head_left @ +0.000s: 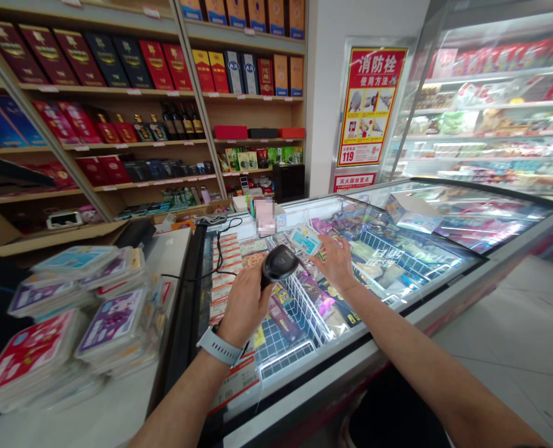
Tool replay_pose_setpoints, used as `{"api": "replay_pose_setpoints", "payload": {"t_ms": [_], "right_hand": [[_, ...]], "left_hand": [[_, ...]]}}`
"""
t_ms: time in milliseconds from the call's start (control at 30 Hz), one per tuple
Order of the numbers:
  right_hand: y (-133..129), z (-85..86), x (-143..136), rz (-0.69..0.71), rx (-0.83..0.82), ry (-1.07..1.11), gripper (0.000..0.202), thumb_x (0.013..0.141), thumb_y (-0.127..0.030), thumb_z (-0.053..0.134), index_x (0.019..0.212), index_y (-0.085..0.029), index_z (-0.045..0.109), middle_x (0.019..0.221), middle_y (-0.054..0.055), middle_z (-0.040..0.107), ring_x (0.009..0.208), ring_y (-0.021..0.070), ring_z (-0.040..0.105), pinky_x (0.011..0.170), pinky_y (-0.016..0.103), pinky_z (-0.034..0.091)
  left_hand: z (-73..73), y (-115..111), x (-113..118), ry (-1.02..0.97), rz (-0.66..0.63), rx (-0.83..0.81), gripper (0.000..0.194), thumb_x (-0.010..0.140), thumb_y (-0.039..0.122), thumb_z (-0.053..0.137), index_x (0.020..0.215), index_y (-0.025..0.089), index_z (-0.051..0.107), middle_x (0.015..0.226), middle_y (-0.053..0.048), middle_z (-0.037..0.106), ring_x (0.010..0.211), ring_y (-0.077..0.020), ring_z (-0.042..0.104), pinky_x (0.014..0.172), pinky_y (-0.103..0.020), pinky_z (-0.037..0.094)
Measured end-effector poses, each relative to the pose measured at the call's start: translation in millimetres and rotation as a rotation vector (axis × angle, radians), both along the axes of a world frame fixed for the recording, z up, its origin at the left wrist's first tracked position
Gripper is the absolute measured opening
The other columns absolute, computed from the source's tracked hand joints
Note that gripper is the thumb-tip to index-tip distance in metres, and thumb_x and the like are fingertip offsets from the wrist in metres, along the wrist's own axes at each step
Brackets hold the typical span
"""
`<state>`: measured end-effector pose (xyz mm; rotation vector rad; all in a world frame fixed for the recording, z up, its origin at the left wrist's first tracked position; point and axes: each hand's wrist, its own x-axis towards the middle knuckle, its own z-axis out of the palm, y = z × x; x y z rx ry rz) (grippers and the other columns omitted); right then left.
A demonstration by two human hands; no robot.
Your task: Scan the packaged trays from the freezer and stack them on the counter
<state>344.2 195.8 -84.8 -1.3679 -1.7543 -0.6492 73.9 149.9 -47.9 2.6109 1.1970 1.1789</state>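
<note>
My left hand [245, 305] is wrapped round the handle of a black barcode scanner [280, 262], its head turned forward over the freezer's glass top. A grey watch band circles that wrist. Just to the right, my right hand [336, 261] pinches a small flat packet [304, 239] with a light blue and white label. The packet is close to the scanner's head but apart from it. Both hands are above the chest freezer [351, 354], where wire baskets [285, 354] of frozen goods show through the glass.
Stacks of flat plastic packs [112, 323] stand on a white counter [127, 404] at the left. A black cable [219, 249] loops over the freezer's edge. A phone [264, 216] stands upright at the back. An open carton [411, 211] rests on the glass; boxed shelves [131, 90] line the wall.
</note>
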Motion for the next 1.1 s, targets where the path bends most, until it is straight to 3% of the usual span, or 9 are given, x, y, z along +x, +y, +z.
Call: {"api": "replay_pose_setpoints", "payload": {"t_ms": [767, 1100], "right_hand": [[-1, 2.0, 0, -0.003, -0.014, 0.008, 0.055, 0.087, -0.050, 0.053, 0.126, -0.011, 0.048, 0.096, 0.011, 0.067, 0.090, 0.0247, 0.062, 0.100, 0.046, 0.031], [-8, 8.9, -5, -0.002, 0.017, 0.027, 0.049, 0.088, -0.041, 0.054, 0.126, -0.011, 0.047, 0.094, 0.010, 0.068, 0.081, 0.0218, 0.063, 0.099, 0.044, 0.033]], "left_hand": [[-0.3, 1, 0, 0.027, 0.003, -0.006, 0.050, 0.091, 0.024, 0.049, 0.138, 0.016, 0.035, 0.131, -0.015, 0.055, 0.119, -0.0286, 0.053, 0.101, -0.050, 0.043], [2.0, 1, -1, 0.043, 0.031, -0.029, 0.048, 0.090, 0.024, 0.051, 0.135, 0.015, 0.039, 0.126, -0.015, 0.058, 0.116, -0.0280, 0.055, 0.100, -0.048, 0.042]]}}
